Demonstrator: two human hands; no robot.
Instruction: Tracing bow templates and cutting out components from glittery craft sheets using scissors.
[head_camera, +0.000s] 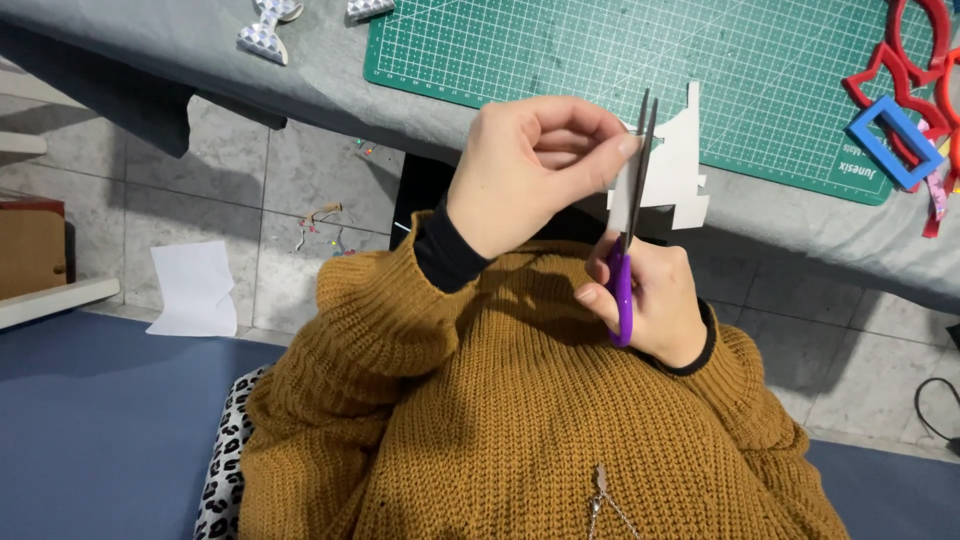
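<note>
The left hand (535, 165) pinches a white paper cutout (672, 170) between thumb and fingers, held up in the air just off the bench's near edge. The right hand (650, 295) grips purple-handled scissors (628, 225) — blades nearly together, pointing up along the paper's left side. On the bench (300, 60) lie a green cutting mat (600, 50) and — toward the far right — red and blue frame shapes (900, 100).
</note>
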